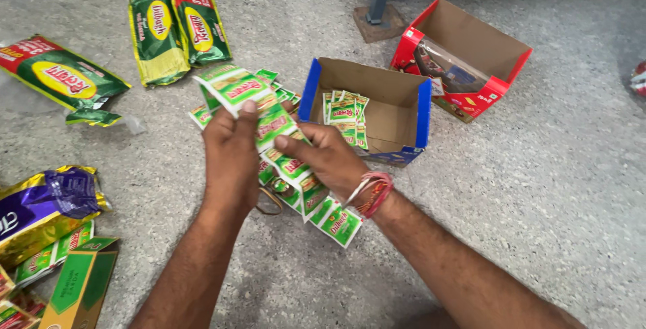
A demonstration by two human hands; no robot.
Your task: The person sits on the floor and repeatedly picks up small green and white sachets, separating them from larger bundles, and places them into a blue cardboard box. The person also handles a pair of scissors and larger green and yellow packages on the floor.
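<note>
Both hands work over a grey concrete floor (538,188). The left hand (232,151) holds a strip of small green sachets (289,167), its grip clamped with the thumb on top of the uppermost sachet, which it lifts up and to the far left. The right hand (330,157), with red and white threads around the wrist, also has its grip closed on the same strip, the index finger and thumb pinching a sachet just right of the left hand. The strip hangs between and below the two hands and trails toward the near right, ending at a sachet under the right wrist. A rubber band (270,201) lies on the floor just below the left hand.

Just beyond the right hand stands an open blue cardboard box (424,117) with a few loose green sachets lying in it. Farther right is an open red cardboard box (501,83). At the far left lie two green and red pouches (178,33) side by side, with a third green pouch (64,77) further left. At the near left edge sit a purple and gold pouch (44,208) and a green and yellow carton (81,285).
</note>
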